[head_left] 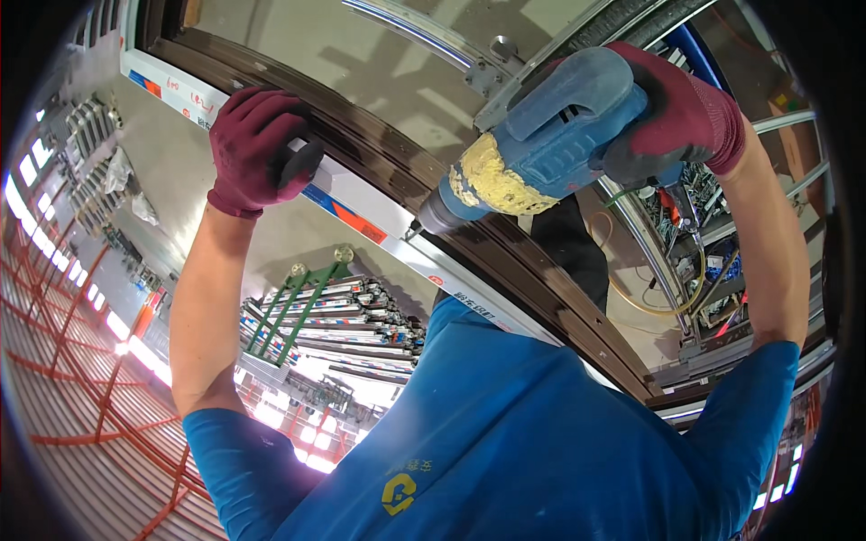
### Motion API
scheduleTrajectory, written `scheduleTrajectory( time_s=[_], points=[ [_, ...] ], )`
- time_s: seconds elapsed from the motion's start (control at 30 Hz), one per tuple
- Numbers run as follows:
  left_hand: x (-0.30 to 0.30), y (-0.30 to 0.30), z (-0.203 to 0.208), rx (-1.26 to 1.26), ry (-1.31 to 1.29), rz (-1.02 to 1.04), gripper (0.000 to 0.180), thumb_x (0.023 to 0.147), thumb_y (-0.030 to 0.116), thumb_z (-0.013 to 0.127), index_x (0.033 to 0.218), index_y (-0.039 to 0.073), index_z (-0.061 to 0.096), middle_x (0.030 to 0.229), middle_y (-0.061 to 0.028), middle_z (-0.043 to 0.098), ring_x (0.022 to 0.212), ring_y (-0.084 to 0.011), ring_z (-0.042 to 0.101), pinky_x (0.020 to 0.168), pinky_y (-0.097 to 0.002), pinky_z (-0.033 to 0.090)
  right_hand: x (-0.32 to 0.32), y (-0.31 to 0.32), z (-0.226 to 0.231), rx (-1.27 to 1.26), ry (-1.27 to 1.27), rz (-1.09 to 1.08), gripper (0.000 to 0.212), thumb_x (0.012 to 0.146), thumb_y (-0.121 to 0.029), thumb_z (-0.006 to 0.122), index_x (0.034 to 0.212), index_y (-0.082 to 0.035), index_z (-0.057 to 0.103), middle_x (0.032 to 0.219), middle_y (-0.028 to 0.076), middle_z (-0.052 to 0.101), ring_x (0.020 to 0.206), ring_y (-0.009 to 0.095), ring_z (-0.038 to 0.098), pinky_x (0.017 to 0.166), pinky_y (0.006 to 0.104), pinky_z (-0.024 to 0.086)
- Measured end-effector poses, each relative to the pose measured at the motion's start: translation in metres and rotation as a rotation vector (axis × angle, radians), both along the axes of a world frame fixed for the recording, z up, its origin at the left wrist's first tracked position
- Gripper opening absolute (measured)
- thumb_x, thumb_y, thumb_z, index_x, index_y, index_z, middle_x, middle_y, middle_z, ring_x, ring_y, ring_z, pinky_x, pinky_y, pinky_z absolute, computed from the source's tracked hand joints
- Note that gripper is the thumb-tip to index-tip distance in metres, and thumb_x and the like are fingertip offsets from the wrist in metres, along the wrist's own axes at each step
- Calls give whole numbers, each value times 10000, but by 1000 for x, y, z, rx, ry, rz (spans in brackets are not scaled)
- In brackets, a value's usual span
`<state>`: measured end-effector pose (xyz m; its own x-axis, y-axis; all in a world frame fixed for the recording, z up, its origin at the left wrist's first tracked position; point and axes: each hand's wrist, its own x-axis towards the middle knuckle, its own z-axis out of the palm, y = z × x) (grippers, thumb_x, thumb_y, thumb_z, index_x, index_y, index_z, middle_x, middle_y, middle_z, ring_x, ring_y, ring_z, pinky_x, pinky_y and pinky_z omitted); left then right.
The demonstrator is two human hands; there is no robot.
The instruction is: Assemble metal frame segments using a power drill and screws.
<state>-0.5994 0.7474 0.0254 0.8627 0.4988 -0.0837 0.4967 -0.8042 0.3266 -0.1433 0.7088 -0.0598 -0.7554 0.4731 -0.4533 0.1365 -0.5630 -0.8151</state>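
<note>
My right hand [672,113], in a maroon glove with dark palm and fingers, is wrapped round the grip of a blue power drill [541,149]. Worn yellow tape covers part of the drill's body. The drill's tip meets the white-filmed edge of a long brown metal frame [505,248], or sits just over it; I cannot tell which. My left hand [262,149], gloved alike, rests closed on the same frame, up and left of the drill. A small pale glint shows between thumb and fingers, too small to name.
A trolley with a green rack [302,311] holds stacked metal profiles beyond the frame. To the right, a bin of loose hardware [695,198] stands near a yellowish hose [649,311]. A metal rail [419,32] with a bracket crosses the top. More profiles [90,149] lie far left.
</note>
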Motion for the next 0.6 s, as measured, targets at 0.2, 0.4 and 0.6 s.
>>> scheduleTrajectory(
  time_s=[0.2, 0.4, 0.6],
  points=[
    [0, 0, 0, 12, 0, 6, 328, 728, 401, 719, 838, 96, 672, 943, -85, 719, 888, -334, 702, 857, -441, 541, 9, -6, -21, 1, 51, 1, 957, 670, -312, 894, 1489, -6, 504, 1390, 147, 647, 1277, 241, 613, 1098, 407, 486],
    [-1, 1, -1, 11, 4, 3, 325, 730, 400, 713, 830, 92, 674, 941, -91, 722, 892, -337, 708, 854, -448, 543, 14, -1, -30, 92, 90, 37, 954, 669, -321, 905, 1482, -11, 512, 1394, 144, 646, 1271, 247, 616, 1084, 414, 495],
    [-2, -1, 0, 4, 9, 4, 345, 744, 420, 707, 818, 85, 675, 947, -99, 731, 894, -345, 712, 863, -453, 547, -8, 5, 3, 18, 7, 58, 896, 657, -244, 900, 1450, -16, 551, 1344, 136, 674, 1236, 234, 636, 1064, 411, 510]
  ],
)
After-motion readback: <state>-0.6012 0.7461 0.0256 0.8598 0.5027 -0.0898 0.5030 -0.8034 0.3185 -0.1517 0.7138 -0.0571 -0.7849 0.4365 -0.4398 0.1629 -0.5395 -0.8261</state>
